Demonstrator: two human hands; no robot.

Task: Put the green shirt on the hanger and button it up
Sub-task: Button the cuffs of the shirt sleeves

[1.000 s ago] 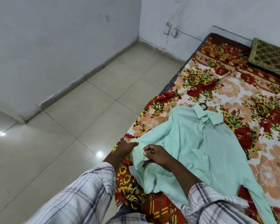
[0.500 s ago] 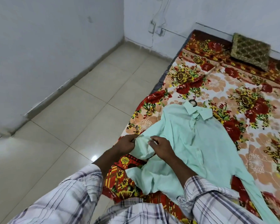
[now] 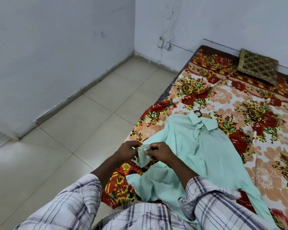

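Note:
The pale green shirt (image 3: 201, 146) lies spread front-up on the flowered bed sheet (image 3: 249, 103), collar at the far end. A dark hanger hook (image 3: 198, 113) pokes out above the collar; the rest of the hanger is hidden inside the shirt. My left hand (image 3: 129, 151) and my right hand (image 3: 159, 152) hold the cuff of the shirt's left sleeve (image 3: 142, 155) lifted off the bed between them, each pinching one side of it. The shirt's other sleeve trails toward the lower right.
A brown patterned cushion (image 3: 258, 68) lies at the head of the bed by the wall. A thin wooden stick (image 3: 219, 83) rests on the sheet beyond the shirt. Tiled floor (image 3: 83, 130) stretches to the left, with wall sockets (image 3: 165, 44) above it.
Both hands have raised the sleeve cuff off the bed and brought it closer together between the fingers. The camera has tilted so more of the bed and cushion shows.

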